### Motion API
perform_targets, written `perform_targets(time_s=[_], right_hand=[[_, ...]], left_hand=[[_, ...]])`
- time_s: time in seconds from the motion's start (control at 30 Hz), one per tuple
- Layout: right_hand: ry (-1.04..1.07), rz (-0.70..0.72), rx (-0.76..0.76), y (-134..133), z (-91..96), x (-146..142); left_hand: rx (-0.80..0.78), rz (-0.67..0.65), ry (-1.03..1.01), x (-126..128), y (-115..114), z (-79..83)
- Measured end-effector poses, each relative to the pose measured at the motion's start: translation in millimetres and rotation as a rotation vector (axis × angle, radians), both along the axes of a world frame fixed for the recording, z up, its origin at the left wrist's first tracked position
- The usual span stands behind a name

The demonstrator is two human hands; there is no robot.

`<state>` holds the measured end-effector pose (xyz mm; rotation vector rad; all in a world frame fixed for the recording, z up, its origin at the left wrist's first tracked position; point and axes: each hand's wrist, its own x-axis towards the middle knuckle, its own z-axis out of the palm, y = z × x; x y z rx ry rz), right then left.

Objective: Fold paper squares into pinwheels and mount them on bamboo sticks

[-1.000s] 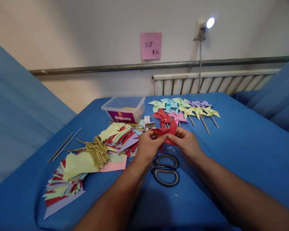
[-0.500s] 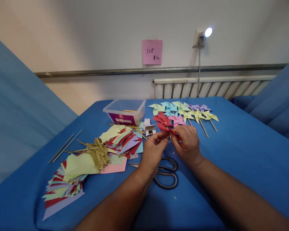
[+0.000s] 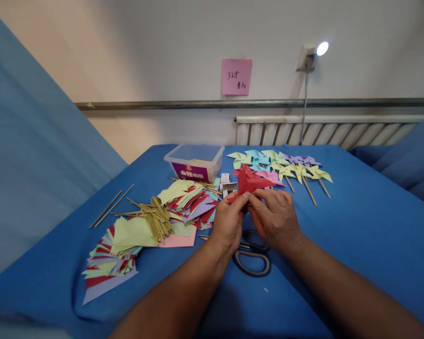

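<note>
The person's bare left forearm [image 3: 180, 287] comes in from about seven o'clock and slants toward one; the bare right forearm [image 3: 353, 287] enters from about four and runs toward ten. Both wrists look fairly straight. The left hand [image 3: 229, 221] and right hand [image 3: 277, 219] come together a little off centre, toward four o'clock, each closed in a pinch. The left thumb [image 3: 240, 202] lies on the near side, its tip toward one o'clock, with most of the left fingers hidden. The right hand shows its back, the fingers [image 3: 277, 197] curled at its twelve o'clock edge. The fingertips sit close together; whether they touch is unclear.
</note>
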<state>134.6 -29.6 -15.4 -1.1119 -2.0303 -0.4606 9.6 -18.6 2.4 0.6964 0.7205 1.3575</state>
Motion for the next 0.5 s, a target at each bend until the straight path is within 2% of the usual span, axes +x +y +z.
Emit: perform_targets(time_s=[0.13, 0.3, 0.4, 0.5], right_hand=[[-0.023, 0.035, -0.03, -2.1, -0.4, -1.0], [0.042, 0.178, -0.052, -3.4, 0.4, 2.1], [0.229, 0.171, -0.063, -0.4, -5.3, 6.7], [0.336, 0.164, -0.199, 6.5, -16.7, 5.9]], left_hand=[[-0.071, 0.003, -0.07, -2.5, 3.8, -2.2], [-0.117, 0.072, -0.09, -13.2, 12.3, 3.5], [-0.121, 0.229, -0.066, -28.0, 22.5, 12.4], [-0.017, 0.441, -0.062, -43.5, 32.9, 19.9]])
